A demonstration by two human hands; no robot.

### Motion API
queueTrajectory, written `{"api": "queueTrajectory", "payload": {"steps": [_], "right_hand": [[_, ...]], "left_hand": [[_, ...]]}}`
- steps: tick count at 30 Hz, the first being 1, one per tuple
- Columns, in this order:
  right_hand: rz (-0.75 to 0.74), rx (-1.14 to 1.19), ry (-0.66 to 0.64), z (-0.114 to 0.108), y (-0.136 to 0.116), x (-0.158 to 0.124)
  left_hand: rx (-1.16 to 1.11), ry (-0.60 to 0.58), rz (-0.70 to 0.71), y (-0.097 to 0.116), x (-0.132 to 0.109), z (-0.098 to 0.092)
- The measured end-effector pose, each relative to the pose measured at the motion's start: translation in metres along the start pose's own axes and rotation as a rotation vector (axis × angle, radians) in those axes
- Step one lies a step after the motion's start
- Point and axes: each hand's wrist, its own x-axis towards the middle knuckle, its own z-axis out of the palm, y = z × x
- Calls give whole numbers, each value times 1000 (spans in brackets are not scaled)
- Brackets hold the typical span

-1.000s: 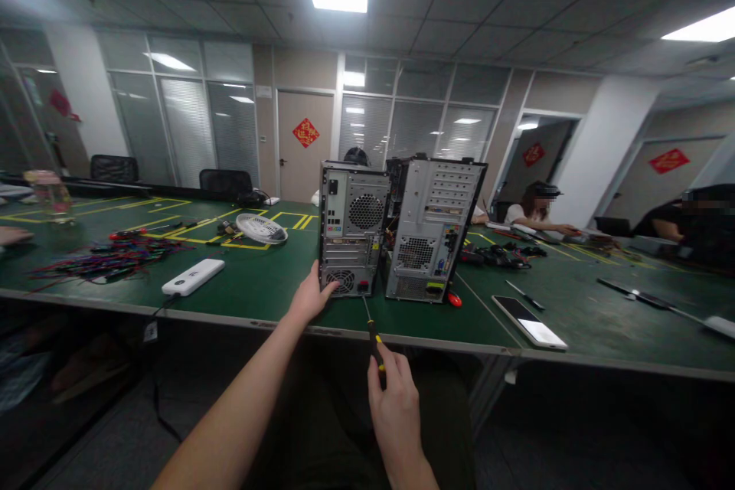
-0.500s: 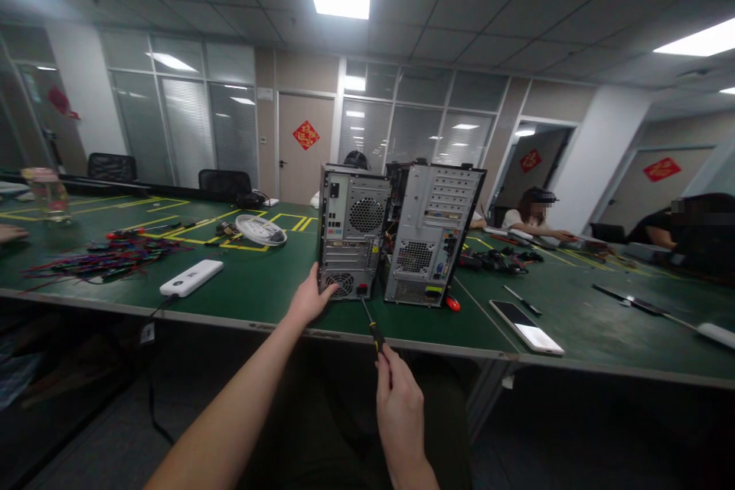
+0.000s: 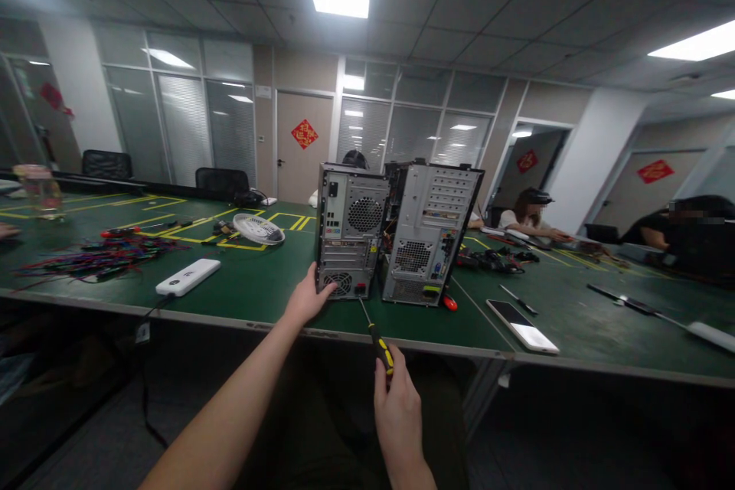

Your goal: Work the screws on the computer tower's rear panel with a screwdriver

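Two desktop computer cases stand upright side by side on the green table, their back panels facing me. My left hand (image 3: 308, 298) grips the lower left edge of the left computer case (image 3: 351, 233), its thumb across the fan grille near the bottom. In my right hand (image 3: 397, 409) is a screwdriver (image 3: 380, 346) with a black and yellow handle, held by its rear end. Its thin shaft points up at the case's bottom edge, just under the power socket. I cannot tell whether the tip sits on a screw. The right computer case (image 3: 432, 237) is untouched.
Left lie a white power bank (image 3: 188, 277), a heap of thin coloured wires (image 3: 109, 256) and a white round grille (image 3: 258, 230). Right are a phone (image 3: 522, 327), a small screwdriver (image 3: 517, 300) and black cables (image 3: 499, 259). Co-workers sit at the far right. The table's front edge (image 3: 413, 344) runs below the cases.
The screwdriver's handle has turned in my right hand, and more of its yellow side shows. My left hand keeps its place on the case. The whole view has shifted slightly.
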Motion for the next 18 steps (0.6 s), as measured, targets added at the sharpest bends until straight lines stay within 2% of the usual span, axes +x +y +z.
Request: {"api": "queueTrajectory", "payload": {"steps": [7, 14, 18], "right_hand": [[-61, -77, -82, -2, 13, 4], [-139, -42, 75, -8, 4, 17], [-152, -51, 52, -13, -9, 21]], "left_hand": [[-1, 1, -6, -1, 0, 0], [-6, -2, -16, 2, -1, -2], [-14, 13, -7, 1, -1, -2]]}}
